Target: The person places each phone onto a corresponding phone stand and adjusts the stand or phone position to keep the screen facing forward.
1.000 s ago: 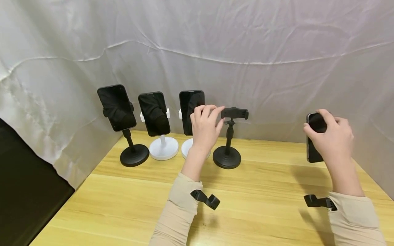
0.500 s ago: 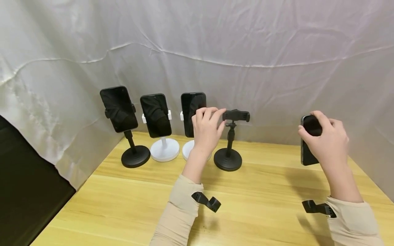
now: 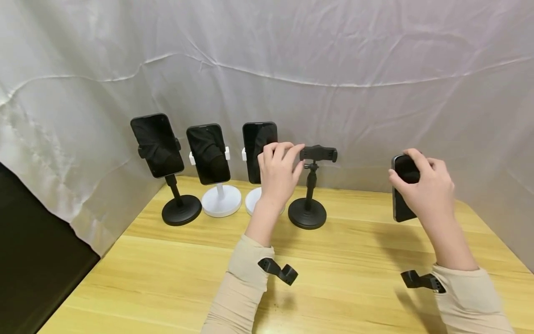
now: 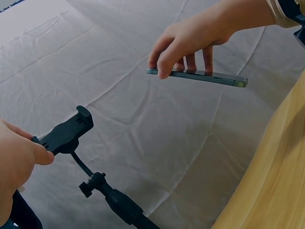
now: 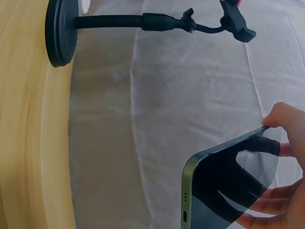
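Observation:
My left hand (image 3: 278,174) pinches the left end of the clamp (image 4: 66,135) on a black phone stand (image 3: 308,212). That clamp has no phone in it, and its other end lies bare. Off to the right, my right hand (image 3: 429,185) holds a dark smartphone (image 5: 228,181) by its edges, above the table and apart from the stand. The phone's glossy screen faces the palm side in the right wrist view; its lower edge with the charging port points away from the fingers.
Left of my left hand stand a black stand (image 3: 181,210) and two white stands (image 3: 221,201), each bearing a phone; the nearer white one is partly hidden by the hand. A grey curtain (image 3: 375,55) hangs behind the wooden table (image 3: 342,269).
My right hand has carried the smartphone leftward, closer to the black stand. The left hand has stayed at the clamp.

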`<state>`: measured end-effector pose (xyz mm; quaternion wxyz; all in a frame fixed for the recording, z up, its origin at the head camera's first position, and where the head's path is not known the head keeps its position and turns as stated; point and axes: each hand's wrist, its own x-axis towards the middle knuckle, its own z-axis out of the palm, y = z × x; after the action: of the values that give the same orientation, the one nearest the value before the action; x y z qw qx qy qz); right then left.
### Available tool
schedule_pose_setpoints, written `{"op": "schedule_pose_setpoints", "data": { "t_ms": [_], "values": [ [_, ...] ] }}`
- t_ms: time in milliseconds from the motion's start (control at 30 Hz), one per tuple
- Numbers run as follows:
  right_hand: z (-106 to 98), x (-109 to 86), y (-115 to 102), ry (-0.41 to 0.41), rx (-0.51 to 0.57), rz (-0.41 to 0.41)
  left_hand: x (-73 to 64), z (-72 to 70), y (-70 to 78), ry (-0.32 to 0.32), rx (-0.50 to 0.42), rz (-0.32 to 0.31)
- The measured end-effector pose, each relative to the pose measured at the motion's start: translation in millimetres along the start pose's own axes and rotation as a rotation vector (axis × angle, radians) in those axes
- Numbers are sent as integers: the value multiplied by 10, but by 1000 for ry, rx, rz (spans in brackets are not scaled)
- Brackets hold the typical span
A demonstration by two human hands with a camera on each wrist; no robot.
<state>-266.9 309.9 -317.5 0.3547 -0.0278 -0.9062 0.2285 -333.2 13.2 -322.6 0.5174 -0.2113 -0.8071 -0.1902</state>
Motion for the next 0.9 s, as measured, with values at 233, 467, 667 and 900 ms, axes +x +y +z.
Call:
{"op": "schedule_pose_setpoints", "data": {
  "t_ms": [233, 467, 667, 900],
  "values": [
    [49, -53, -104, 19, 29, -35, -14, -9, 0, -12, 2, -7],
    [74, -78, -214, 59, 53, -90, 1, 0, 3, 9, -2, 3],
    [94, -118, -308, 66, 60, -127, 19, -13, 6, 9, -9, 2],
    [119, -178, -395, 60, 71, -163, 14, -21, 9, -1, -13, -5]
  ]
}}
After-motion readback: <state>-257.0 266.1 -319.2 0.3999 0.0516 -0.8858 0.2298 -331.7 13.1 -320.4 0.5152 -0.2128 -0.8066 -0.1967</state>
